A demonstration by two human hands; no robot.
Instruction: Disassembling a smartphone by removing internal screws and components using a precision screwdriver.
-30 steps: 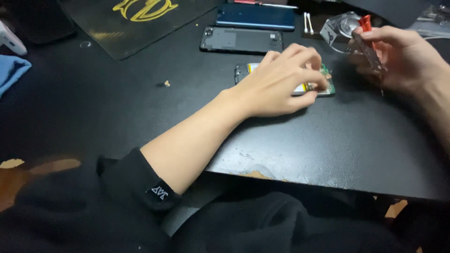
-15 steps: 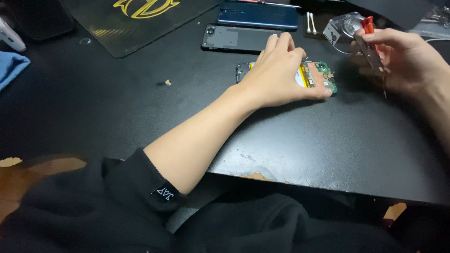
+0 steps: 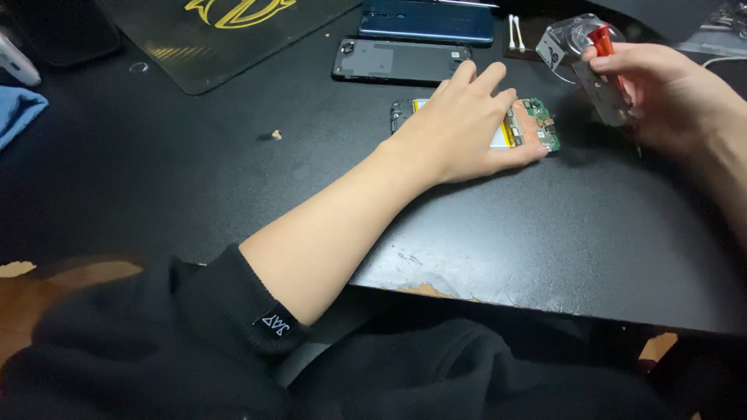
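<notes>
Black tabletop [image 3: 156, 179] lay under everything, and I took the opened phone [image 3: 537, 128] as my landmark: it rested flat on that surface with its back off, a green circuit board and a strip of yellow showing at its right end. My left hand [image 3: 467, 128] lay palm down across most of it, fingers spread and loosely extended rather than curled, closed around nothing; I judged it was pressing the phone to keep it from sliding. To the right of the phone and a little above the surface, my right hand [image 3: 661, 97] was wrapped around a small screwdriver [image 3: 605, 70] with a red cap and grey shaft, held near upright, its tip hidden by my fingers. Just behind that hand sat a clear plastic container [image 3: 564, 43]. Beyond the phone lay a dark back cover [image 3: 397, 61], and further still a blue phone [image 3: 426, 19], with two cotton swabs [image 3: 516, 33] beside it. Well to the left of the phone were a black mat [image 3: 226, 39] with a yellow emblem and a blue cloth [image 3: 19, 113] at the edge. My own left hand blocked most of the board from view.
</notes>
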